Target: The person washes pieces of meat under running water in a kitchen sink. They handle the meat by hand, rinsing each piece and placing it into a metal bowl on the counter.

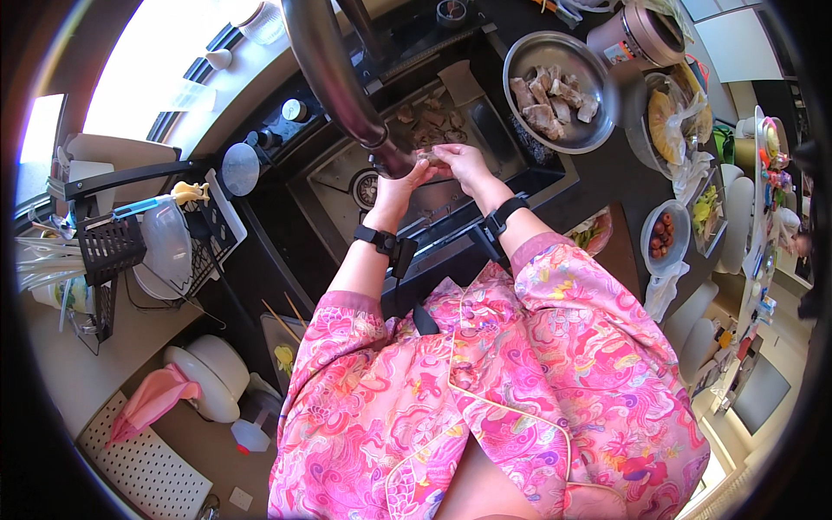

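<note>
Both hands meet over the dark sink [312, 224], beside the end of the faucet [383, 140]. Between their fingertips is a small piece of meat [427, 156], partly covered by the fingers. My left hand [403, 185] reaches in under the faucet's end, and my right hand [463, 164] pinches the piece from the other side. More raw meat pieces [435, 123] lie in the sink beyond the hands. A round metal bowl [601, 123] with several pieces of meat [552, 101] stands to the right of the sink.
A dish rack [114, 250] with a bowl stands at left. To the right are a pink container [640, 39], a bag of yellowish food [666, 127] and a plastic bowl [681, 224] of small reddish-brown round items. A cutting board [624, 250] lies near the right sleeve; chopsticks [283, 318] lie lower left.
</note>
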Available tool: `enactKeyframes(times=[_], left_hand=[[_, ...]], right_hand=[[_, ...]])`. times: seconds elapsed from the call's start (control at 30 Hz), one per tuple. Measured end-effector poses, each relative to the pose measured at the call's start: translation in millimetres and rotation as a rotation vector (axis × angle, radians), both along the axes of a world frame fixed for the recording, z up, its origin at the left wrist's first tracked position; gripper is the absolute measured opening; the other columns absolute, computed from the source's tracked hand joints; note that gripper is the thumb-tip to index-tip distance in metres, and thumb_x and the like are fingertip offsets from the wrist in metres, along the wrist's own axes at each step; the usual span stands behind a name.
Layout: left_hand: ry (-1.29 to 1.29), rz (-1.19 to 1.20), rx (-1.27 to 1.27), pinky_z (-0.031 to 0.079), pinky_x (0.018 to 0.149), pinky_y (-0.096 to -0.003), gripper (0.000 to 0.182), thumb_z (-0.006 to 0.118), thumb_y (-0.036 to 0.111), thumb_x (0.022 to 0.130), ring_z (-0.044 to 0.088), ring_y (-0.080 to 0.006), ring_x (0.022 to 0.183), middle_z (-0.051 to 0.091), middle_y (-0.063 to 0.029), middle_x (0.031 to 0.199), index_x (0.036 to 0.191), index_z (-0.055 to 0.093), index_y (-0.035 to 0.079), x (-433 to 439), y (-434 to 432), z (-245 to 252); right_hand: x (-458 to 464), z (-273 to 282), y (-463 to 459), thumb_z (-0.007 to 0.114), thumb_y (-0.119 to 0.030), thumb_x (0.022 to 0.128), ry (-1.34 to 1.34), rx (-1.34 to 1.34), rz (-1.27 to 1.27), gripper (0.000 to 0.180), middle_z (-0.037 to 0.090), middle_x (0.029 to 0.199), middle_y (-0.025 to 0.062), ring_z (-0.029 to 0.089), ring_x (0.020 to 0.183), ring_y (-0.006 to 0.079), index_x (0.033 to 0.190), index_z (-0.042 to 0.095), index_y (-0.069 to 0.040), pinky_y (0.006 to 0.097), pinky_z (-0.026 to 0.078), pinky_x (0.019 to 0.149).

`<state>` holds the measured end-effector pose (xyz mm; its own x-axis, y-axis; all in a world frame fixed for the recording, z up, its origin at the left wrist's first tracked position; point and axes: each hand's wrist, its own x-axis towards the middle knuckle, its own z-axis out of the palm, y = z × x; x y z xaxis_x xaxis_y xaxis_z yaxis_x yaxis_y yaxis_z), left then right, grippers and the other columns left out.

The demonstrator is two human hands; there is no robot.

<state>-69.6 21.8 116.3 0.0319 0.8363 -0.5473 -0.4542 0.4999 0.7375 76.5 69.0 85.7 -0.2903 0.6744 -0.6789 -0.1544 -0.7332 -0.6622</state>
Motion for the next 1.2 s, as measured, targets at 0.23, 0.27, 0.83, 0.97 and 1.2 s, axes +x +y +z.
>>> enactKeyframes(times=[0.23,0.27,0.83,0.97,1.2], left_hand=[[0.003,0.051,-0.043,0.051,0.081,-0.0242,0.028,0.055,0.0,0.085,0.06,-0.0173,0.09,0.06,-0.013,0.102,0.112,0.052,-0.007,-2.2,-6.4,-11.8],[0.02,0.055,-0.05,0.051,0.08,-0.0243,0.028,0.056,0.0,0.084,0.061,-0.0176,0.089,0.061,-0.013,0.101,0.112,0.052,-0.007,-2.9,-7.4,-13.1],[0.266,0.178,-0.041,0.047,0.062,-0.0213,0.015,0.058,0.013,0.086,0.059,-0.011,0.07,0.064,-0.0057,0.083,0.09,0.062,-0.001,-25.2,-25.4,-36.9],[0.315,0.211,-0.062,0.047,0.064,-0.0222,0.017,0.056,0.013,0.087,0.061,-0.0123,0.075,0.065,-0.007,0.088,0.093,0.062,-0.002,-32.2,-34.1,-49.6],[0.169,0.225,-0.058,0.048,0.067,-0.0237,0.018,0.054,0.011,0.089,0.062,-0.0157,0.079,0.064,-0.0097,0.093,0.096,0.06,-0.004,-13.0,-24.1,-30.6]], right_hand=[[0.3,-11.5,-5.5,0.056,-0.012,0.087,0.023,-0.08,-0.066,0.021,0.064,0.092,0.012,0.063,0.08,0.0182,0.101,0.057,0.004,0.0268,0.052,0.071],[0.9,-14.1,-7.1,0.057,-0.012,0.087,0.003,-0.088,-0.073,0.021,0.064,0.092,0.0118,0.063,0.08,0.0184,0.1,0.057,0.004,0.027,0.052,0.071],[-53.8,-7.4,-27.8,0.068,-0.007,0.077,-0.126,0.132,-0.012,0.019,0.064,0.084,0.0134,0.064,0.075,0.0192,0.089,0.061,0.005,0.029,0.054,0.066],[-57.3,3.1,-25.5,0.064,-0.014,0.08,-0.399,0.337,0.239,0.022,0.067,0.091,0.0132,0.064,0.08,0.0181,0.096,0.065,0.001,0.0292,0.05,0.072],[-52.6,-19.9,-18.7,0.068,-0.017,0.077,-0.304,0.337,0.207,0.025,0.067,0.083,0.0135,0.065,0.074,0.0188,0.092,0.066,0.002,0.0281,0.05,0.069]])
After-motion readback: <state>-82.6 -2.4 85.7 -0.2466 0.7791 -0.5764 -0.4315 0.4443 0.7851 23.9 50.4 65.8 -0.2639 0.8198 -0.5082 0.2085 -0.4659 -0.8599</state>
